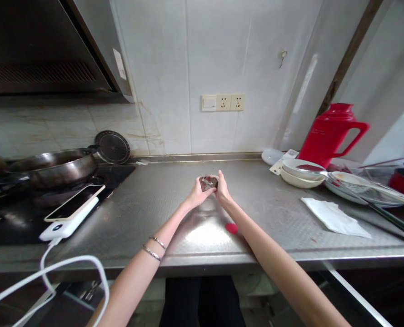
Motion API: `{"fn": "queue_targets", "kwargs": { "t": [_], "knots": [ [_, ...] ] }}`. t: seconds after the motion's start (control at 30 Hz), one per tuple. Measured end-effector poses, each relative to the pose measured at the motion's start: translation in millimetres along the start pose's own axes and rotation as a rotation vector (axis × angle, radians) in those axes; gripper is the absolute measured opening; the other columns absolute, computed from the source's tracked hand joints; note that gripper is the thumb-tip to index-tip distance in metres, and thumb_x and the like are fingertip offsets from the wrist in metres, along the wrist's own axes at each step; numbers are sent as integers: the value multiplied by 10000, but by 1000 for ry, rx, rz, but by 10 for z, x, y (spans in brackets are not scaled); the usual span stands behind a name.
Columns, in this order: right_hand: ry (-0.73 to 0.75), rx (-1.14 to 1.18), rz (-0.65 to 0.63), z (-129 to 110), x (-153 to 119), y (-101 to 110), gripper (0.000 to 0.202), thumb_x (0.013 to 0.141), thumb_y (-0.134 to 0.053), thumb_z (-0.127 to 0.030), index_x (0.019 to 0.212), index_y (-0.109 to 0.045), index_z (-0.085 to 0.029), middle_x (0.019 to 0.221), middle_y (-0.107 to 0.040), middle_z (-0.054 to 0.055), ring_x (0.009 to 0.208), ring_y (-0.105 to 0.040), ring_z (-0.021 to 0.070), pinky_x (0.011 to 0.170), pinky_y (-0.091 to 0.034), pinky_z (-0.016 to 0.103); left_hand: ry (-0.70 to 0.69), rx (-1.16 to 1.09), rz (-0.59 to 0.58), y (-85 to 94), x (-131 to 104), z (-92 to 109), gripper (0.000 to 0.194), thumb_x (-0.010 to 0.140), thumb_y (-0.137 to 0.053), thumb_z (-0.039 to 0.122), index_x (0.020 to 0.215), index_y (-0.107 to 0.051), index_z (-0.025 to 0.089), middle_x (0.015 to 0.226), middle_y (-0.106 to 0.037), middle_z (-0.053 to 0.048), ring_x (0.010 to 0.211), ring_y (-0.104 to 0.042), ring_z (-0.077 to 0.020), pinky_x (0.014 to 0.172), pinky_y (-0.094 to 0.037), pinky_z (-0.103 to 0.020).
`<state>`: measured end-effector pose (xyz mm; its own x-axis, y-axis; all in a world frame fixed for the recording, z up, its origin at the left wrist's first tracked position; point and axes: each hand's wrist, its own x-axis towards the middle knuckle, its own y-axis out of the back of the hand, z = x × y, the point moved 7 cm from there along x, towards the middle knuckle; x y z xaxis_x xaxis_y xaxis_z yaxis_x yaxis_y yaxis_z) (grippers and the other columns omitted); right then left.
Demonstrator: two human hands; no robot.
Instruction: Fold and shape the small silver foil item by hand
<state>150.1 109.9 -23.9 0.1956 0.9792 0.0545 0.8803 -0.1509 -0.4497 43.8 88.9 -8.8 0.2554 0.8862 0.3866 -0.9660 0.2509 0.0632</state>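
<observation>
Between my two hands is a small clear container with something dark brown showing in it; its exact kind is hard to make out. My left hand wraps its left side, with the thumb along the near edge. On the other side, my right hand is pressed against it, one finger pointing up, the rest partly hidden. Both hands are just over the metal countertop. A small red piece, possibly a cap, lies beside my right forearm.
To the left, a steel pan stands on the black stove, near a phone and a white power bank with a cable. At right are a red thermos, stacked bowls, a white tissue and a dark-handled utensil.
</observation>
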Motion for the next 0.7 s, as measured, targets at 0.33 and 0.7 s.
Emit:
{"fn": "queue_targets", "kwargs": {
  "t": [0.33, 0.7],
  "knots": [
    [21, 4, 71, 41, 86, 60, 449, 815, -429, -579, 783, -664, -199, 707, -723, 1, 754, -674, 183, 673, -491, 256, -37, 65, -1, 41, 21, 11, 551, 714, -730, 300, 1156, -429, 168, 1187, -606, -138, 1108, -581, -243, 1013, -404, -445],
    [-22, 18, -63, -9, 21, -35, 542, 830, -408, -609, 756, -698, -156, 653, -713, 72, 696, -680, 226, 686, -523, 323, 71, -56, 5, 27, 8, 18, 575, 599, -810, 251, 1069, -500, 134, 1076, -643, -118, 1010, -616, -240, 967, -438, -446]
  ]
}}
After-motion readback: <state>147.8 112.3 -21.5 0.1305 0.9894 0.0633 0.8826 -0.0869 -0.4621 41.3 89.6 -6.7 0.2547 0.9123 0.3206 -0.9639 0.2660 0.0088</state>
